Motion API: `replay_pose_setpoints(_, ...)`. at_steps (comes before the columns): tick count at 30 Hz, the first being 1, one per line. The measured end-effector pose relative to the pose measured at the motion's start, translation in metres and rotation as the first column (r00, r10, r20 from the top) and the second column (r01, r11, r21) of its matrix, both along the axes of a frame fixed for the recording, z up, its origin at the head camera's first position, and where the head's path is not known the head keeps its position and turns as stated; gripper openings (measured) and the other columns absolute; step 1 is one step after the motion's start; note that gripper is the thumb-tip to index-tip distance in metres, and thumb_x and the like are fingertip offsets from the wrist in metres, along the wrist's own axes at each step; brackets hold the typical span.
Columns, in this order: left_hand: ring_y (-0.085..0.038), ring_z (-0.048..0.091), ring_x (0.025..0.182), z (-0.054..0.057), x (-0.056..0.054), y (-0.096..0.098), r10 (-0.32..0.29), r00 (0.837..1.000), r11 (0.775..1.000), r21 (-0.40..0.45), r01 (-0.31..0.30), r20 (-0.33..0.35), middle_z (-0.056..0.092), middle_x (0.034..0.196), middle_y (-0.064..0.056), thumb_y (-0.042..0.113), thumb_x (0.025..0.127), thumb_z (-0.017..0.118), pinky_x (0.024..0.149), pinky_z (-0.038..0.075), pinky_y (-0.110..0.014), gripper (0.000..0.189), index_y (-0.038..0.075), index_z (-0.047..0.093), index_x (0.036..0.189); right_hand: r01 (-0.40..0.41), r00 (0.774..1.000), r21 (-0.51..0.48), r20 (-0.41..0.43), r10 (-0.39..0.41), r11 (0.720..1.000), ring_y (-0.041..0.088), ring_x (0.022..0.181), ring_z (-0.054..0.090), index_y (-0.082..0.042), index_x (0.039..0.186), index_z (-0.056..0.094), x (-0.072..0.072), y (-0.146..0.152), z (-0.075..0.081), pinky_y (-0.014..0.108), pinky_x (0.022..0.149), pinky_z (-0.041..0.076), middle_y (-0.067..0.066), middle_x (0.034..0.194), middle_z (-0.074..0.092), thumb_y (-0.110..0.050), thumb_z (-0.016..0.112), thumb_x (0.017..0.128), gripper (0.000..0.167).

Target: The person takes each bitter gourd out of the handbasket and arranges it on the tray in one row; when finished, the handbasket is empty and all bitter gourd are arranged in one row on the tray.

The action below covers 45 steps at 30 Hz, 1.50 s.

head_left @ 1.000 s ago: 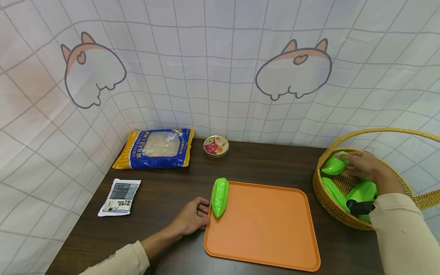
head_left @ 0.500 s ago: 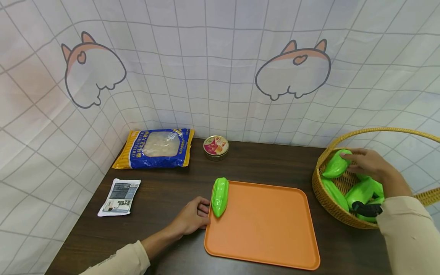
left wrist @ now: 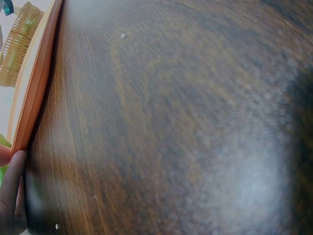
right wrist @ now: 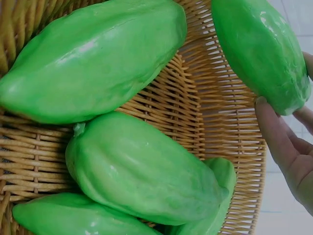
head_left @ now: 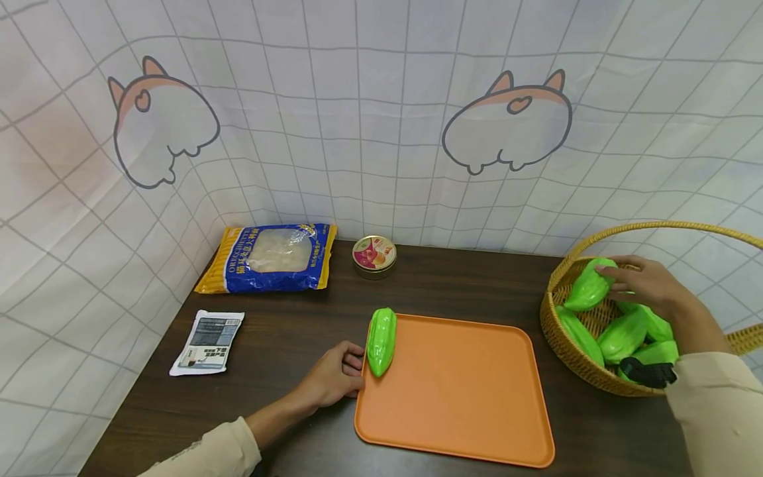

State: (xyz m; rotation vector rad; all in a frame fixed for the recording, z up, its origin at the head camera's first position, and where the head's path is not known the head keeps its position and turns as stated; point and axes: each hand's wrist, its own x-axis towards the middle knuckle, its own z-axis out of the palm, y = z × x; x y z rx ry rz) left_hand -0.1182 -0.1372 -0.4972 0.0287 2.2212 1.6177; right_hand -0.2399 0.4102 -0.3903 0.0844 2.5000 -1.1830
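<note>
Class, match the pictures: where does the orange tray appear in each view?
Head: orange tray at lower centre, slightly right.
Left wrist: seen edge-on, slanting down left side.
Right wrist: not in it.
Shared landmark: wicker basket; right in head, top left in left wrist, across much of right wrist.

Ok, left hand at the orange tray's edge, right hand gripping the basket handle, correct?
Not the basket handle: the head view shows the right hand gripping a green fruit. The left hand is at the edge of the orange tray, as you say.
</note>
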Motion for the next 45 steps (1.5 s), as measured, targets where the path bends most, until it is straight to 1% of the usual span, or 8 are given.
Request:
replay_pose_setpoints(6, -0.018, 0.061, 0.084, 0.0, 0.0, -0.001, 0.003, 1.0, 1.0, -0.007, -0.003, -0.007, 0.059, 0.105, -0.015, -0.005, 0.07, 0.069, 0.064, 0.063, -0.034, 0.058, -0.005, 0.053, 0.126, 0.015, 0.999, 0.018, -0.033, -0.014, 1.0, -0.01, 0.087, 0.058, 0.01, 0.155, 0.013, 0.005, 0.0, 0.001, 0.029, 0.087, 0.06, 0.018, 0.135, 0.046, -0.049, 0.048, 0.102, 0.086)
replay_pose_setpoints(9, -0.018, 0.061, 0.084, 0.0, 0.0, -0.001, 0.001, 1.0, 1.0, -0.009, -0.001, -0.007, 0.059, 0.106, -0.015, -0.005, 0.07, 0.069, 0.064, 0.063, -0.034, 0.059, -0.005, 0.053, 0.127, 0.026, 0.999, 0.009, -0.041, -0.026, 1.0, -0.012, 0.086, 0.058, 0.008, 0.156, 0.013, 0.008, 0.001, 0.001, 0.029, 0.087, 0.061, 0.026, 0.141, 0.043, -0.049, 0.049, 0.101, 0.087)
replay_pose_setpoints(11, -0.018, 0.061, 0.084, 0.0, 0.0, -0.001, -0.001, 1.0, 1.0, -0.01, 0.001, -0.008, 0.059, 0.106, -0.015, -0.005, 0.071, 0.069, 0.064, 0.063, -0.034, 0.059, -0.005, 0.053, 0.127, 0.031, 0.999, -0.003, -0.043, -0.031, 1.0, -0.013, 0.085, 0.057, 0.008, 0.156, 0.011, 0.01, 0.001, 0.003, 0.028, 0.086, 0.061, 0.037, 0.151, 0.031, -0.048, 0.049, 0.102, 0.087)
replay_pose_setpoints(14, -0.018, 0.061, 0.084, 0.0, 0.0, -0.001, -0.004, 1.0, 1.0, -0.01, 0.004, -0.006, 0.059, 0.106, -0.016, -0.005, 0.071, 0.07, 0.064, 0.063, -0.034, 0.059, -0.005, 0.053, 0.127, 0.034, 0.998, -0.007, -0.048, -0.034, 0.999, -0.015, 0.083, 0.056, 0.008, 0.157, 0.008, 0.013, 0.0, 0.007, 0.025, 0.083, 0.06, 0.041, 0.156, 0.018, -0.046, 0.048, 0.103, 0.086)
replay_pose_setpoints(22, -0.018, 0.06, 0.085, -0.001, 0.001, 0.001, -0.001, 1.0, 1.0, -0.006, 0.001, -0.006, 0.058, 0.106, -0.015, -0.005, 0.07, 0.069, 0.063, 0.063, -0.033, 0.059, -0.005, 0.053, 0.127, -0.022, 0.996, -0.009, -0.089, 0.021, 1.0, -0.013, 0.084, 0.059, 0.01, 0.156, 0.004, 0.026, -0.004, 0.016, 0.022, 0.079, 0.06, 0.047, 0.152, 0.017, -0.039, 0.045, 0.106, 0.081)
replay_pose_setpoints(36, -0.018, 0.06, 0.085, -0.001, 0.0, 0.0, 0.007, 1.0, 1.0, -0.02, -0.007, -0.013, 0.059, 0.105, -0.015, -0.004, 0.071, 0.07, 0.062, 0.063, -0.033, 0.058, -0.004, 0.054, 0.126, -0.058, 0.982, 0.01, -0.177, 0.059, 0.998, -0.008, 0.088, 0.063, -0.008, 0.155, 0.027, 0.047, -0.021, 0.024, 0.02, 0.078, 0.058, 0.042, 0.153, 0.018, -0.034, 0.048, 0.105, 0.06)
replay_pose_setpoints(41, -0.018, 0.06, 0.084, 0.0, 0.0, 0.0, 0.006, 1.0, 1.0, -0.026, -0.006, -0.016, 0.058, 0.104, -0.015, -0.004, 0.071, 0.071, 0.062, 0.063, -0.033, 0.057, -0.004, 0.054, 0.125, -0.084, 0.977, 0.009, -0.194, 0.085, 0.996, -0.007, 0.088, 0.065, -0.003, 0.156, 0.022, 0.059, -0.028, 0.026, 0.019, 0.077, 0.058, 0.046, 0.152, 0.015, -0.029, 0.049, 0.105, 0.064)
replay_pose_setpoints(45, -0.018, 0.06, 0.084, 0.001, 0.0, 0.0, 0.006, 1.0, 1.0, -0.025, -0.006, -0.015, 0.058, 0.104, -0.015, -0.004, 0.071, 0.071, 0.062, 0.063, -0.033, 0.057, -0.005, 0.054, 0.125, -0.093, 0.972, 0.011, -0.217, 0.093, 0.996, -0.009, 0.091, 0.063, 0.001, 0.156, 0.02, 0.068, -0.034, 0.026, 0.023, 0.078, 0.06, 0.04, 0.153, 0.023, -0.028, 0.051, 0.105, 0.066)
